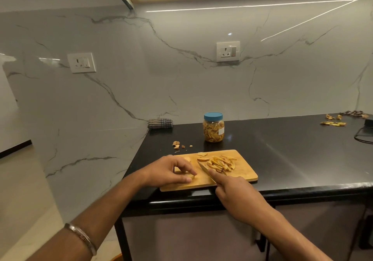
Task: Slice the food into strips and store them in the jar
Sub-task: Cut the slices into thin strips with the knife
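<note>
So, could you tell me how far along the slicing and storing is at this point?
Well under way. The jar already holds strips, with its blue lid on, and a pile of cut strips lies on the cutting board. In hand: the left hand steadies an uncut piece while the right hand holds the knife. Left: slicing that piece and jarring the pile.

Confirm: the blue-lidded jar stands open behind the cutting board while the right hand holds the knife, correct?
Not quite. The head view shows the jar closed, its blue lid on. It does stand behind the cutting board, and the right hand holds the knife.
</note>
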